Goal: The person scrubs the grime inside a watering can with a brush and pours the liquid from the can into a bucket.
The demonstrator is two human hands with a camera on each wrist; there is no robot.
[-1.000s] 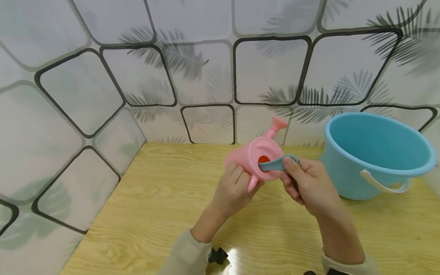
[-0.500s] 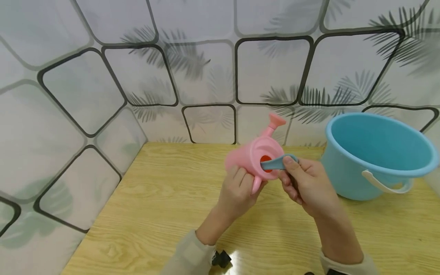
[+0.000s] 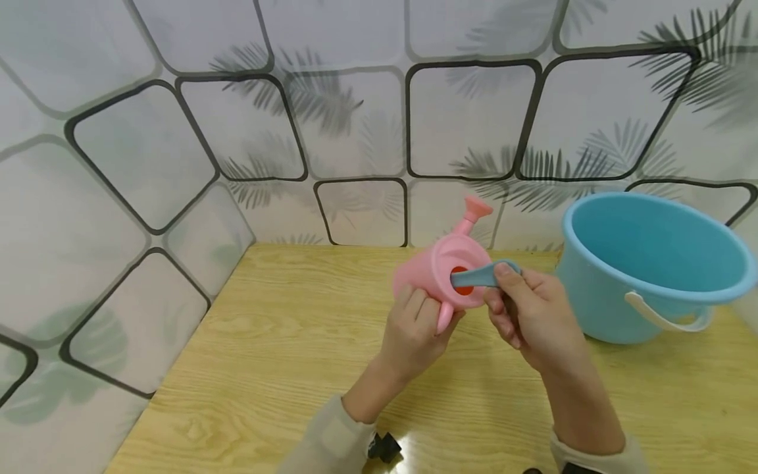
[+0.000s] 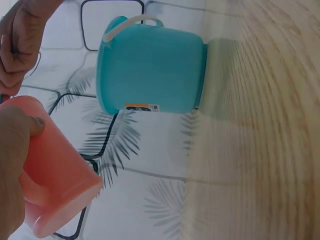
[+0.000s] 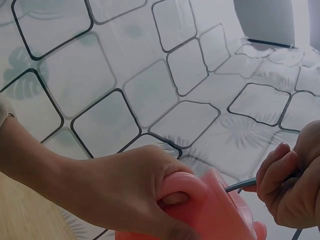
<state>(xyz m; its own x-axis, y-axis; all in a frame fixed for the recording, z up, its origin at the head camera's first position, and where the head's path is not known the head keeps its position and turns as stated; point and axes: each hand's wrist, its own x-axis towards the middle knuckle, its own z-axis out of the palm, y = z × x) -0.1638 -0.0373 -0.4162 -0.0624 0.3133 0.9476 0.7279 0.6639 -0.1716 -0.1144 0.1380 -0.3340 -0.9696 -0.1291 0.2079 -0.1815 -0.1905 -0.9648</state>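
Note:
A pink toy watering can point(image 3: 417, 271), tilted with its round top opening toward the right hand, is held off the table. My left hand point(image 3: 414, 336) grips it by the handle point(image 5: 182, 185) and side. Between thumb and fingers, my right hand point(image 3: 541, 316) pinches a blue-grey handle point(image 3: 476, 276) of a small tool. The tool's far end goes into the red-lined opening and is hidden inside the can. In the left wrist view, the can's base point(image 4: 70, 205) faces down and right.
A light blue bucket point(image 3: 616, 309) with a white handle point(image 3: 663, 321) stands right of the hands on the wood-grain table point(image 3: 266, 368). Patterned wall covering point(image 3: 349, 131) rises behind and at the left. A small black object point(image 3: 385, 447) shows beside the left sleeve.
The watering can and left hand have shifted slightly right. The tool's handle and right hand have moved a little up and right, with the tool's end still in the opening.

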